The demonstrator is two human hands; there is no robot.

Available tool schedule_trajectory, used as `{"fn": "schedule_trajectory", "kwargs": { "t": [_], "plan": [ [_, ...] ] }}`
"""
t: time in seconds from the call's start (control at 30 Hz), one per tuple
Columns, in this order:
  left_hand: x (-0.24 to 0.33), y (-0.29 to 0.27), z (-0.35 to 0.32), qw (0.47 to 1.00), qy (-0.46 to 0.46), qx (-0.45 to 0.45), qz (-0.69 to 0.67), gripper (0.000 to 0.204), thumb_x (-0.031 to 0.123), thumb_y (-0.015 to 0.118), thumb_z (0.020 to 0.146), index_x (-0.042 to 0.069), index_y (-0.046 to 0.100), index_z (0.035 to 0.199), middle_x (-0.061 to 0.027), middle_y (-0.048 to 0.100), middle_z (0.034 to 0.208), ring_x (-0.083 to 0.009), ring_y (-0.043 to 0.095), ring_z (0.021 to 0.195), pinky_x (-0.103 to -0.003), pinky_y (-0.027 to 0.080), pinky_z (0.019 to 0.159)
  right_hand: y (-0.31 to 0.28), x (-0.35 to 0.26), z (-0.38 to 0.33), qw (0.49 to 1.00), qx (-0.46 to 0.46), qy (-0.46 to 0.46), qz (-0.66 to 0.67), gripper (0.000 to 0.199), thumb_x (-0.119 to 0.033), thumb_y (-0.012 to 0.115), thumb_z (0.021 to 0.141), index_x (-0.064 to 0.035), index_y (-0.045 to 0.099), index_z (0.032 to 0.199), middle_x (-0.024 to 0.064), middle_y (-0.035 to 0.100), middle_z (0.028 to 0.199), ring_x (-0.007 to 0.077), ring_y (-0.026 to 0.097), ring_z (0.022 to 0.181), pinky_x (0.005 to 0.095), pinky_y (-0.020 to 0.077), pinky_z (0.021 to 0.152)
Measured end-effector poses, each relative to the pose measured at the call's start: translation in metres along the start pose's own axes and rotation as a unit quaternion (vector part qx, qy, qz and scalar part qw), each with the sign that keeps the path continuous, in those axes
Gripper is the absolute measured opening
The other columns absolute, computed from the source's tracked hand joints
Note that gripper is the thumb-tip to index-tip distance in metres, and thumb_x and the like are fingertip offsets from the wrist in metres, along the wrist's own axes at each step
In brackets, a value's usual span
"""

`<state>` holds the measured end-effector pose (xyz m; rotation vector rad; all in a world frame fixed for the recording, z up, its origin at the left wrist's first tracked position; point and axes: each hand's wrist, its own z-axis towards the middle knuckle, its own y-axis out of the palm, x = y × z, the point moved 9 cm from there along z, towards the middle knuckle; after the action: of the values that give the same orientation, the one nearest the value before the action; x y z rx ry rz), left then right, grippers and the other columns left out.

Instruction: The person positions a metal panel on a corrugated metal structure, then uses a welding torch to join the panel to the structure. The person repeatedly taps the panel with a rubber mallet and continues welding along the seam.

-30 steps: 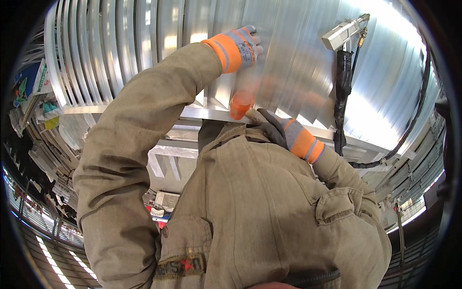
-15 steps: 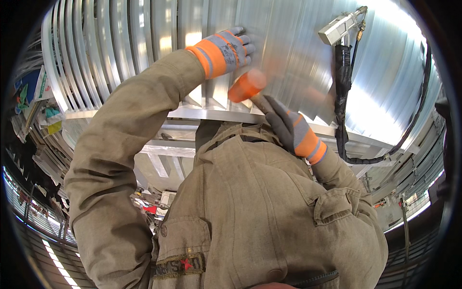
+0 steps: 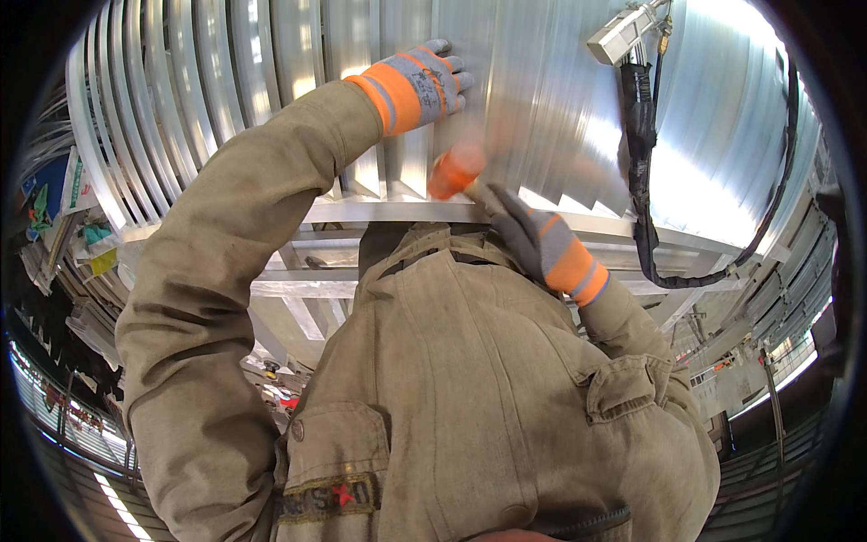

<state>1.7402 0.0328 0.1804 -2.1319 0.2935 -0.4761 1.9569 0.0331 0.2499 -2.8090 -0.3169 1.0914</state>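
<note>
Closest to the camera, the khaki work jacket (image 3: 470, 388) fills the lower frame, chest pocket and collar in plain sight, both sleeves rising toward the ribbed metal panel (image 3: 542, 99). That panel is our landmark.

Just below the panel's lower edge, the right hand (image 3: 533, 239), in a grey and orange glove, is wrapped tight around the handle of an orange-headed mallet (image 3: 456, 170). The mallet's head sits right against the ribs, blurred, so it is clearly swinging. Whether it touches the metal at this instant I cannot tell.

Up and to the left of the mallet, the left hand (image 3: 420, 81) lies flat on the panel, fingers spread wide, holding nothing, just pressing on the ribs.

Here's the worry: that flat hand is near the mallet's head. A glancing blow off a slanted rib could send the head sideways into those fingers. A strike too hard on thin ribbing looks likely to dent it.

To the right of the panel's middle, a black cable bundle (image 3: 643, 181) hangs down from a small grey box (image 3: 623, 34) and loops away along the lower edge. A wide backswing could catch it.

Beneath the panel, a pale metal frame (image 3: 298, 289) runs across, and beyond it, far left, shelving and coloured clutter (image 3: 54, 208).
</note>
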Motion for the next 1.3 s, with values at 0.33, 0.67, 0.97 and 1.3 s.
{"fn": "schedule_trajectory", "kwargs": {
  "t": [0.33,0.67,0.97,1.3],
  "plan": [
    [0.000,0.001,0.000,0.999,0.019,0.032,0.010,0.032,0.007,0.081,0.091,0.018,0.079,0.121,-0.0011,0.069,0.136,-0.0247,0.070,0.128,-0.043,0.057,0.117,0.021,0.005,-0.011,0.999,-0.010,0.028,0.045,0.057,-0.031,0.057,0.122,0.0025,0.054,0.168,0.0310,0.076,0.141,0.0434,0.076,0.127,0.0474,0.0581,0.110],
    [-0.003,-0.018,0.001,0.997,-0.038,0.002,-0.070,0.044,0.015,0.084,0.094,0.014,0.074,0.138,-0.0058,0.070,0.154,-0.0303,0.066,0.144,-0.046,0.053,0.126,-0.044,0.014,-0.048,0.977,0.160,-0.105,-0.092,0.048,-0.013,0.056,0.119,0.0035,0.054,0.164,0.0312,0.067,0.150,0.0454,0.079,0.110,0.0482,0.0642,0.095],
    [0.011,-0.035,0.034,0.990,0.080,0.096,0.066,0.033,0.013,0.075,0.101,0.022,0.075,0.133,-0.0008,0.071,0.141,-0.0233,0.066,0.144,-0.052,0.036,0.142,-0.045,0.038,-0.050,0.991,0.129,-0.028,0.014,0.055,-0.027,0.057,0.121,0.0060,0.053,0.165,0.0347,0.076,0.134,0.0484,0.078,0.119,0.0501,0.0622,0.100],
    [0.014,-0.033,0.066,0.995,0.058,-0.018,0.074,0.031,0.016,0.073,0.103,0.021,0.075,0.134,0.0019,0.068,0.142,-0.0213,0.066,0.140,-0.052,0.041,0.137,-0.048,0.038,-0.052,0.989,0.131,-0.073,0.012,0.054,-0.026,0.059,0.121,0.0060,0.054,0.164,0.0326,0.076,0.137,0.0460,0.079,0.122,0.0487,0.0618,0.102]
  ]
}}
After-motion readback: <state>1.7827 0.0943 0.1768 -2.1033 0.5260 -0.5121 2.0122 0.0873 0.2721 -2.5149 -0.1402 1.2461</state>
